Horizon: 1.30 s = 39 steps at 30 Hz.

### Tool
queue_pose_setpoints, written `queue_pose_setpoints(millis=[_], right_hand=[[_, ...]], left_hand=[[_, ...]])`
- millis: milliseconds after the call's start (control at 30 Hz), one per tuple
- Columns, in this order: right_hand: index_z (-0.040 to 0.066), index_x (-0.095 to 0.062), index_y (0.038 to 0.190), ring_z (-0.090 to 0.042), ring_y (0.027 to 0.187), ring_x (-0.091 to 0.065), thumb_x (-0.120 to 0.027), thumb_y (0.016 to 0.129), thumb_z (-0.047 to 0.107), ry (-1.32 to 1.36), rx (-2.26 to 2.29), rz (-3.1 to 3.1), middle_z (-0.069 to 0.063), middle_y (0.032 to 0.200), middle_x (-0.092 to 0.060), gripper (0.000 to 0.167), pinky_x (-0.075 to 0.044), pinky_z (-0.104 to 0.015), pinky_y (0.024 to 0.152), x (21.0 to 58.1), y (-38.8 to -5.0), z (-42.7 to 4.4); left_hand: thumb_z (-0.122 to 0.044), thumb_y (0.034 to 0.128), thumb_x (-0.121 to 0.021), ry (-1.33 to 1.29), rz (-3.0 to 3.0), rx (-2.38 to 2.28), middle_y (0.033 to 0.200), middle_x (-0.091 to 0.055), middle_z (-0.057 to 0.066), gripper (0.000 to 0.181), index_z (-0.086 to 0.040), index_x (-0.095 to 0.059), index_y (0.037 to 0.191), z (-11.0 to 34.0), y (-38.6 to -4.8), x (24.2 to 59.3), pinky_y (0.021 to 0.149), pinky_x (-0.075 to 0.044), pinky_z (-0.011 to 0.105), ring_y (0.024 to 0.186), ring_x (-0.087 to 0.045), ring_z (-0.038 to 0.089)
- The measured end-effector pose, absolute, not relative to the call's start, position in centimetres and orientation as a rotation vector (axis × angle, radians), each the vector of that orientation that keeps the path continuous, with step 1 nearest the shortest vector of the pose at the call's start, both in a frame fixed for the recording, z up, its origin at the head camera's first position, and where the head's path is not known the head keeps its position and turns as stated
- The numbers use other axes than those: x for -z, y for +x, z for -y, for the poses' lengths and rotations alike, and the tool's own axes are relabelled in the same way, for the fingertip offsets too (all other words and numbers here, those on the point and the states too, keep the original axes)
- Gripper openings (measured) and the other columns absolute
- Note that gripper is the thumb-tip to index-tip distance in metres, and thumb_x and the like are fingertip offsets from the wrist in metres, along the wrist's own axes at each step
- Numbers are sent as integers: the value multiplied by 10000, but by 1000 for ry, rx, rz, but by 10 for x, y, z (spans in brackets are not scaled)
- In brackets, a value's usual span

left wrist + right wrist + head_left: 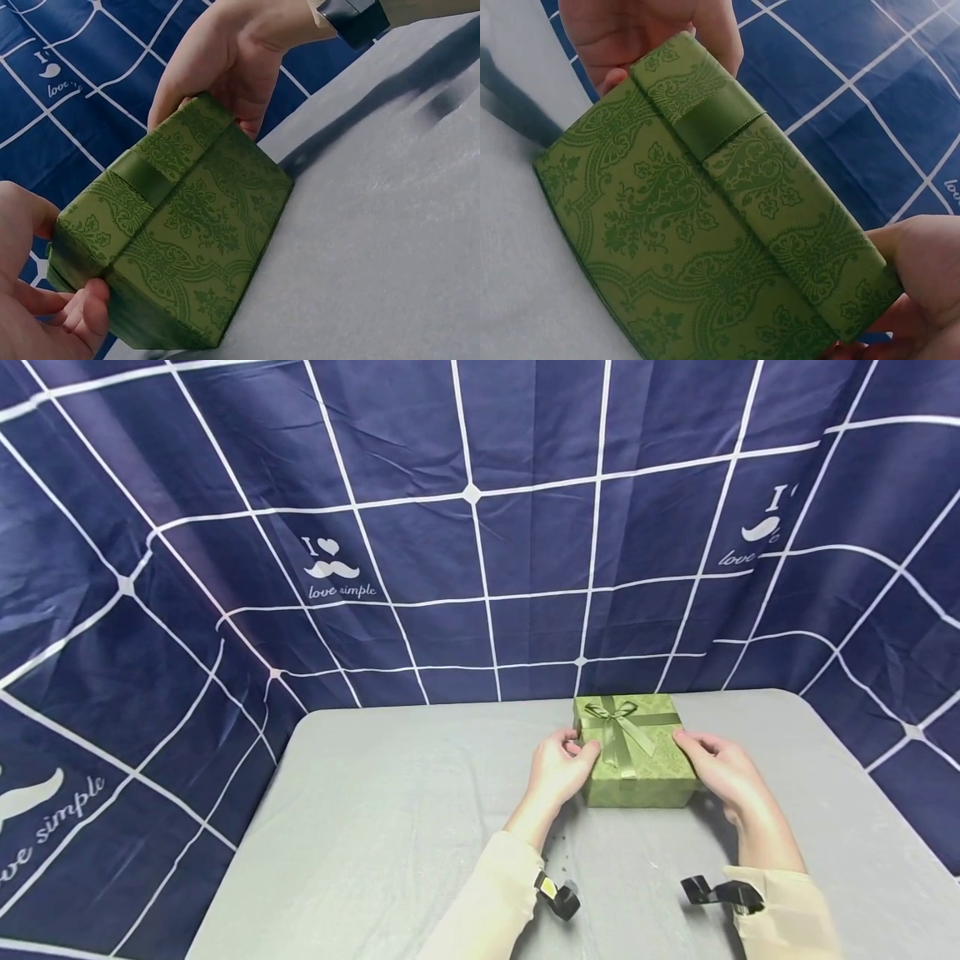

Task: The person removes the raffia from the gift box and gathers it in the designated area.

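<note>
A green patterned box with a green ribbon and bow on its lid stands on the grey-covered table. My left hand grips its left side, thumb on the lid's edge; in the left wrist view that hand has its fingers curled at the box. On the right side my right hand holds the box, thumb on top. The right wrist view shows the right hand at a lower corner of the box. Its fingers are partly hidden behind the box.
The table has a light grey cover. Behind it and at both sides hangs a dark blue curtain with white lines and printed words; the box stands near the table's back edge. Small dark specks lie beside the left wrist.
</note>
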State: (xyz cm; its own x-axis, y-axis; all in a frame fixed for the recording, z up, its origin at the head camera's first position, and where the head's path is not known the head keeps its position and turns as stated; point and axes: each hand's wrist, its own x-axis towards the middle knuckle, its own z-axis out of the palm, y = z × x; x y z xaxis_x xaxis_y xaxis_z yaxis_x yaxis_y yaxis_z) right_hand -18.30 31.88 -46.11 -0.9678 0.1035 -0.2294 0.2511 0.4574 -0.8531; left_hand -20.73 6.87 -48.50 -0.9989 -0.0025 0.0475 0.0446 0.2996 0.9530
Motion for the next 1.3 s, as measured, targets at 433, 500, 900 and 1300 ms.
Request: queue_pose_setpoints(millis=[433,500,900,1300], right_hand=[[-62,-449,1615,-345,1355,-491,-433,1125,615,319,1532,-2597,-313,1620,-456,836,-455,-224,880,461,-183,-316],[-63,-448,1615,-361,1369,-487,-434,1124,615,318,1537,-2598,-316,1620,-457,837,-449,-237,895,460,-183,-316],[-85,-453,1603,-244,1211,-578,-442,1135,573,297,1520,-2631,-341,1583,-494,808,-485,-198,848,457,-182,-313],[-98,-501,1565,-106,1029,-577,-460,1136,551,279,1521,-2663,-315,1483,-573,779,-497,-202,797,452,-181,-307]], left_hand=[[-314,900,-800,-63,2505,1787,781,-688,-59,446,3,-768,1212,-66,-206,480,745,-551,265,707,-614,50],[-316,895,-804,-50,2507,1794,787,-695,-56,442,-2,-772,1206,-66,-206,479,748,-553,266,711,-617,49],[-327,880,-775,15,2584,1671,745,-680,-103,401,-45,-788,1164,-68,-207,470,736,-542,275,697,-610,38],[-246,850,-781,60,2489,1713,778,-710,-22,364,-24,-800,1137,-63,-209,463,731,-565,297,700,-630,68]])
